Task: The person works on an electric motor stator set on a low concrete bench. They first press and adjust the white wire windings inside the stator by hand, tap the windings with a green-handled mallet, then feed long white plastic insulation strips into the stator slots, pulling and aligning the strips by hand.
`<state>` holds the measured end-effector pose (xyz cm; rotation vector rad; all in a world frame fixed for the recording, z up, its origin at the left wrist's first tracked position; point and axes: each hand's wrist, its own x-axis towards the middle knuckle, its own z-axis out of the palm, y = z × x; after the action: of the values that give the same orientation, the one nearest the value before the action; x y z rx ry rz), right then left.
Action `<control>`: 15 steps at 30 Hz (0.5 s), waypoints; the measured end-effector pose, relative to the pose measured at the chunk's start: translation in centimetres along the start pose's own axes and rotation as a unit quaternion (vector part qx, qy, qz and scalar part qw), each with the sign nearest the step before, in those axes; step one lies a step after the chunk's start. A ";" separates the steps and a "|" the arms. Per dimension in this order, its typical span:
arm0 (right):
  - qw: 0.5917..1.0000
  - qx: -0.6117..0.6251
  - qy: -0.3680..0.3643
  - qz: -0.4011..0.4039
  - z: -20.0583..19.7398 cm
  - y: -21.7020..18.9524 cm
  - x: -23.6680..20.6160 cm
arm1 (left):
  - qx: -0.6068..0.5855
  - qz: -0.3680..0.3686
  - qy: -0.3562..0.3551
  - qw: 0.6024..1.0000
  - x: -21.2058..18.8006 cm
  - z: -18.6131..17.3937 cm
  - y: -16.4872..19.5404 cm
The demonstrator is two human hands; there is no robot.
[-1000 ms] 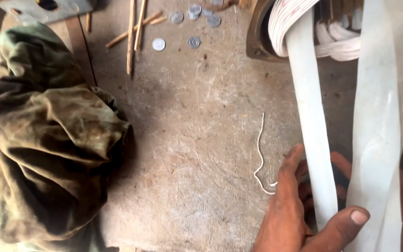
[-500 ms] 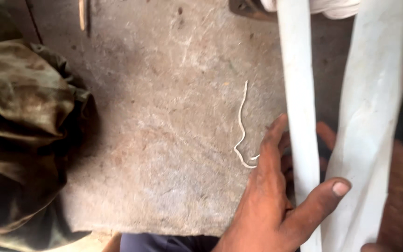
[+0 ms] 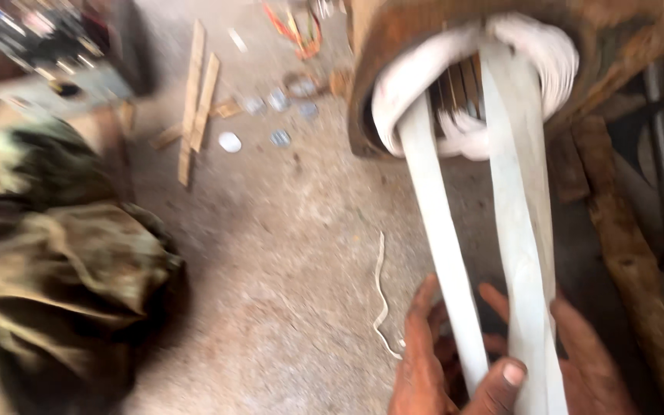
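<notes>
A crumpled olive-green cloth [image 3: 55, 269] lies heaped on the rough grey concrete floor [image 3: 286, 253]. Beyond it lie thin wooden sticks [image 3: 194, 100] and small flat metal discs [image 3: 270, 115]. A thin pale scrap of cord [image 3: 382, 296] curls on the floor. The left hand [image 3: 424, 361] pinches a smooth white tape strip [image 3: 443, 246] with its thumb. The right hand [image 3: 589, 365] lies open-fingered against a second white strip [image 3: 520, 230]. Both strips run up to a rusty round housing [image 3: 455, 46] whose opening holds white-wrapped windings [image 3: 463, 127].

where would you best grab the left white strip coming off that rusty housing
Probably low down, near where the left hand already pinches it. The white strip is flat and runs taut from the rusty housing, so clamp its broad faces between thumb and fingers, coming from below.
</notes>
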<state>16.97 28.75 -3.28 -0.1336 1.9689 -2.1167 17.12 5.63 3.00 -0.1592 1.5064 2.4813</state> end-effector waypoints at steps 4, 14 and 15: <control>0.990 0.139 -0.019 -0.021 -0.2 1.2 0.8 | 0.010 -0.067 0.008 0.998 1.1 0.1 0.2; 0.970 0.140 -0.050 -0.193 4.6 -1.9 0.8 | -0.047 0.027 0.017 0.998 -0.4 0.8 -0.2; 0.963 0.019 -0.073 -0.260 5.2 -2.5 0.7 | -0.047 0.028 0.024 0.998 -0.4 1.0 -0.1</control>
<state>17.17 23.69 -0.46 -0.8609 1.9576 -2.3555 17.59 6.49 3.46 -0.1969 1.4324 2.6117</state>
